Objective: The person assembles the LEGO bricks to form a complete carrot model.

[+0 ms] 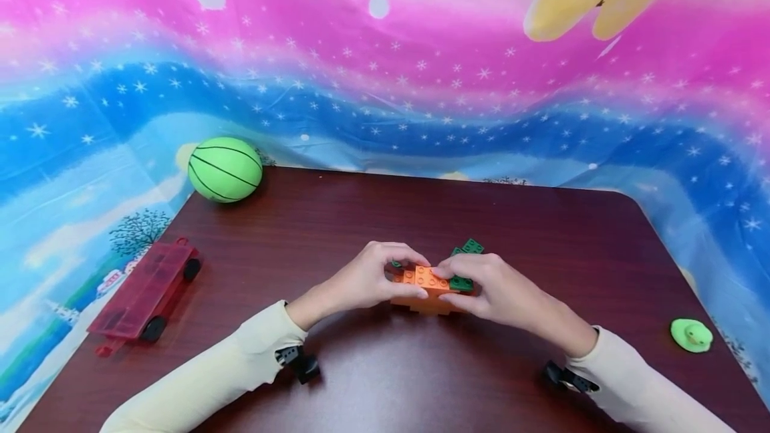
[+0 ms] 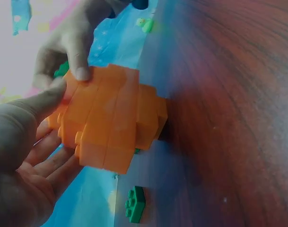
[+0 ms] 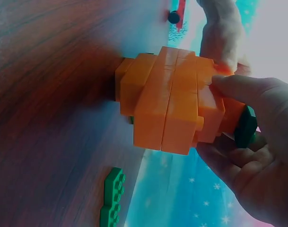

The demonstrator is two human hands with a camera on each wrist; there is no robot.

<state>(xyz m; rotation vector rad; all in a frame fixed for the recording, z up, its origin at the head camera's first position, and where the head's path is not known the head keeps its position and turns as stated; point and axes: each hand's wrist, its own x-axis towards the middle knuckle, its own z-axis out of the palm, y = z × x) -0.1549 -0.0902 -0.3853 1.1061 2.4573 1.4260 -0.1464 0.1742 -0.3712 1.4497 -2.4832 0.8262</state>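
Observation:
A stepped build of orange toy building bricks (image 1: 428, 279) stands between both hands, widest in its middle layers and narrower toward the table. My left hand (image 1: 373, 277) grips its left side, thumb on the near face and fingers behind. On the other side my right hand (image 1: 499, 284) pinches the upper right part, its thumb on the near face. A dark green brick (image 3: 247, 126) sits at the top of the build, beside the right hand's fingers. Beyond the build, green bricks (image 1: 472, 246) lie on the table, partly hidden by the right hand in the head view.
At the table's (image 1: 373, 212) back left corner sits a green ball (image 1: 225, 170) with black lines. A translucent red toy car (image 1: 147, 293) is along the left edge. Near the right edge is a small green toy duck (image 1: 692, 335). A patterned cloth (image 1: 385, 99) hangs behind.

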